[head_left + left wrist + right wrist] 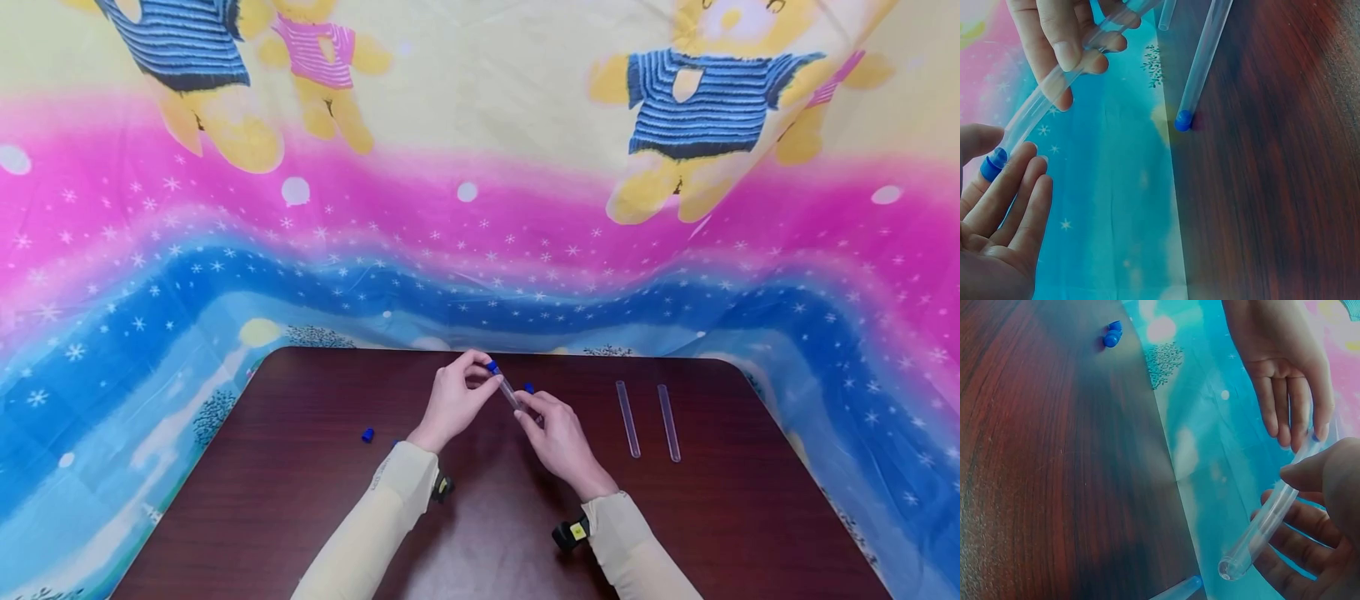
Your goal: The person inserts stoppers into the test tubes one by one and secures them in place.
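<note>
Both hands hold one clear plastic test tube [507,392] above the far part of the table, tilted in the head view. My left hand [456,398] pinches the blue cap [993,165] at its upper end between thumb and fingers. The cap sits at the tube's mouth. My right hand [561,440] grips the tube's body between thumb and fingers, and the rounded bottom end [1232,567] sticks out past them. Behind the right hand lies another tube [1205,59] with a blue cap [528,387] on its end, partly hidden in the head view.
Two clear tubes without caps [628,419] [669,423] lie side by side on the table right of the hands. Loose blue caps [367,435] [1112,339] lie on the left, one mostly hidden by the left forearm. A patterned cloth [480,275] hangs behind the brown table [247,500].
</note>
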`<state>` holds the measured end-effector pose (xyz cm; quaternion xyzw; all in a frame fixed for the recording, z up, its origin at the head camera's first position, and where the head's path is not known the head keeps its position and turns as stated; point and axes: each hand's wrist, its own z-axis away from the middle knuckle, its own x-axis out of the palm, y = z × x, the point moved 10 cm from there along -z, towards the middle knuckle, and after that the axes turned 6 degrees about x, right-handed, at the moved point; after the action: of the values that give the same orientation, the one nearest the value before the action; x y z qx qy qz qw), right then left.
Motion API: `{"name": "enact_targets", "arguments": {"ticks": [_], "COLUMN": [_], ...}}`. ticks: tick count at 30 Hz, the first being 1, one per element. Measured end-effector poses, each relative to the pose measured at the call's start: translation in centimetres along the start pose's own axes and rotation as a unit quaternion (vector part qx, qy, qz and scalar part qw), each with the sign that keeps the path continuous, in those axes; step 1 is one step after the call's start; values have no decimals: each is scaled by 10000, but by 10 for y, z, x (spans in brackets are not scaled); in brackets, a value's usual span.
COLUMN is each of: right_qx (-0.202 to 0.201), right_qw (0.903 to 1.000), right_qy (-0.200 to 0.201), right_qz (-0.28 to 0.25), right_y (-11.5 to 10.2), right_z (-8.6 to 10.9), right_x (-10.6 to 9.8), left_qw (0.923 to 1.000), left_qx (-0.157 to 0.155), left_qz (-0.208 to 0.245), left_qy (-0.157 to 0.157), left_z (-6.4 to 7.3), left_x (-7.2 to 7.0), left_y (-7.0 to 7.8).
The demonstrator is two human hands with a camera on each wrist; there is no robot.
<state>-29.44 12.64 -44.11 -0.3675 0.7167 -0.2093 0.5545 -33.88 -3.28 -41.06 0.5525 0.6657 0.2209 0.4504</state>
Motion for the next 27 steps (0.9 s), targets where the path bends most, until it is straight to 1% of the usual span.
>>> {"name": "enact_targets", "arguments": {"ticks": [4,6,13,17,21,27], "right_qx": [30,55,-43,-5,0,7], "right_qw": [10000,9999,9999,10000,9999,9998], "right_qy": [-21,-40,-27,-63,-121,-163], "right_qz": [-57,-75,-92,-48,-48,-104], "right_y": [1,2,4,7,9,9], "right_z": [0,0,0,1,1,1], "right_x": [1,1,3,4,5,6], "left_qw": [10000,10000,9997,9995,9990,9978], "left_qx": [15,-34,-151,-177,-258,-355], "left_qz": [32,24,40,40,-14,-129], "left_qy": [-31,-65,-180,-275,-365,-545], "left_z": [-1,-1,-1,-2,-2,-5], "left_x": [1,2,7,10,10,12], "left_y": [2,3,0,-2,-3,-2]}}
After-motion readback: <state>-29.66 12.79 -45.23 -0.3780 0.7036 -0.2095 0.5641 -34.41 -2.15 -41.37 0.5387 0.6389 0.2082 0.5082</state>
